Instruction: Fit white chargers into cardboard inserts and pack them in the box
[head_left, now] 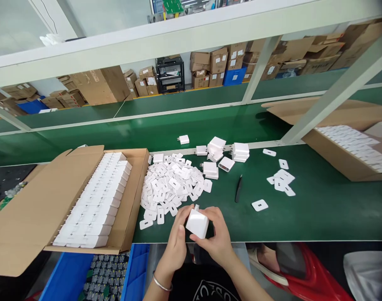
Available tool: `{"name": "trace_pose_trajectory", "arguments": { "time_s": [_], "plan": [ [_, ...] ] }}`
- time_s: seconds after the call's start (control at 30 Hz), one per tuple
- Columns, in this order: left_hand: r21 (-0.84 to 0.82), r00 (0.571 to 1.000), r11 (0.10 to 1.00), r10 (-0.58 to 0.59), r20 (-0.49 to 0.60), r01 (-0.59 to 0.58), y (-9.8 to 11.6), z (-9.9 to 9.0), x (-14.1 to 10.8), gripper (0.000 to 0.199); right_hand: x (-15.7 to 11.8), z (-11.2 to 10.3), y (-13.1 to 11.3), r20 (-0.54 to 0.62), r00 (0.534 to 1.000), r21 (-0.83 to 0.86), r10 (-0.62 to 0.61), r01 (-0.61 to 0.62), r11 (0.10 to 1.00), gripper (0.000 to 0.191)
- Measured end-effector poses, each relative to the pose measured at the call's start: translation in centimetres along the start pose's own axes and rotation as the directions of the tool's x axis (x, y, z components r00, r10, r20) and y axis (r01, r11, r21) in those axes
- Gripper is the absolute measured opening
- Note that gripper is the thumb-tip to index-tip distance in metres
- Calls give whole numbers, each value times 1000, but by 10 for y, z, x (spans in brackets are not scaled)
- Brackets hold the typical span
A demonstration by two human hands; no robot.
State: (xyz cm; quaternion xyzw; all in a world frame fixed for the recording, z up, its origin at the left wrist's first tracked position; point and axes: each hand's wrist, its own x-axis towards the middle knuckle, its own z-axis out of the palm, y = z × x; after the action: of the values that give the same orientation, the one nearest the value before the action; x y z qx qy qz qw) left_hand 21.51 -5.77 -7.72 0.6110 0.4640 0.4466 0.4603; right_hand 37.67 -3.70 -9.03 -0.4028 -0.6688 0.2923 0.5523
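Note:
A white plug-in charger point(197, 224) is held between my two hands near the table's front edge, its prongs pointing away from me. My left hand point(178, 236) grips its left side, with the fingers partly hidden behind it. My right hand point(216, 239) closes on its right side with thumb and fingers. Just beyond my left hand lies a large heap of small white cover plates point(174, 182), each with a slot. Farther back stand several more white chargers point(210, 170). Black tweezers point(238, 189) rest on the table to the right.
An open cardboard box point(128, 217) filled with rows of chargers stands at left; another box point(344, 161) of white pieces is at right. Loose cover plates point(281, 179) lie right of the tweezers. Below the table is a blue bin point(136, 267) of circuit parts. A slanting post point(335, 92) rises at right.

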Motion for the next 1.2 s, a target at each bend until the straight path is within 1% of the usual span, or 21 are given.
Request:
{"name": "trace_pose_trajectory", "arguments": {
  "time_s": [0.07,0.13,0.23,0.3,0.33,0.4,0.43,0.47,0.53,0.57,0.6,0.63,0.67,0.7,0.73,0.8,0.87,0.93,1.03,1.1,1.2],
  "plan": [
    [72,999,997,-25,25,24,6,-5,3,47,2,-3,3,56,990,-140,-128,135,981,52],
    [181,997,981,-71,9,68,14,-7,6,51,3,-4,3,133,974,-209,-184,209,955,52],
    [256,991,957,-125,-55,135,29,-15,11,46,6,-6,2,293,946,-231,-142,214,949,64],
    [238,986,960,-117,-121,144,40,-32,18,44,9,-9,4,359,930,-276,-76,183,943,76],
    [229,980,963,-103,-168,140,46,-45,24,45,11,-10,7,358,933,-322,-42,165,932,80],
    [250,954,960,-48,-296,126,56,-81,39,50,15,-12,16,293,956,-435,22,112,893,76],
    [295,938,949,-4,-347,113,60,-102,49,51,17,-12,21,240,969,-488,54,73,870,71],
    [377,908,920,62,-414,109,63,-124,61,48,18,-11,27,188,979,-533,81,32,846,67],
    [589,853,788,173,-493,180,66,-170,87,37,21,-7,35,114,985,-607,127,-32,794,63],
    [679,818,704,254,-516,209,65,-191,101,35,21,-5,38,100,985,-641,142,-46,766,62],
    [742,799,626,306,-517,240,63,-210,114,34,21,-2,39,97,984,-670,150,-47,741,61],
    [780,807,563,308,-504,273,60,-227,127,36,21,0,40,100,983,-692,154,-43,721,59],
    [809,829,503,279,-485,304,56,-239,139,39,21,1,40,103,982,-705,156,-38,708,57],
    [823,847,475,254,-466,310,50,-249,151,40,20,2,40,103,983,-709,154,-36,704,55],
    [835,868,455,222,-445,311,44,-255,160,40,20,2,39,102,984,-704,147,-33,710,52],
    [852,902,435,170,-396,292,31,-258,175,37,19,1,38,90,988,-683,126,-30,730,47],
    [870,927,409,129,-354,275,18,-254,186,34,20,0,37,78,991,-669,109,-29,743,46],
    [884,936,373,98,-339,281,7,-248,192,33,21,0,36,82,991,-681,107,-22,732,50],
    [885,919,309,78,-388,347,-5,-245,197,30,23,2,34,115,986,-723,118,2,691,53],
    [868,890,278,78,-448,413,-9,-246,199,29,22,2,35,116,987,-731,115,6,683,51],
    [823,840,266,79,-537,502,-8,-247,203,32,20,2,36,93,992,-706,90,2,708,48]
  ]
}}
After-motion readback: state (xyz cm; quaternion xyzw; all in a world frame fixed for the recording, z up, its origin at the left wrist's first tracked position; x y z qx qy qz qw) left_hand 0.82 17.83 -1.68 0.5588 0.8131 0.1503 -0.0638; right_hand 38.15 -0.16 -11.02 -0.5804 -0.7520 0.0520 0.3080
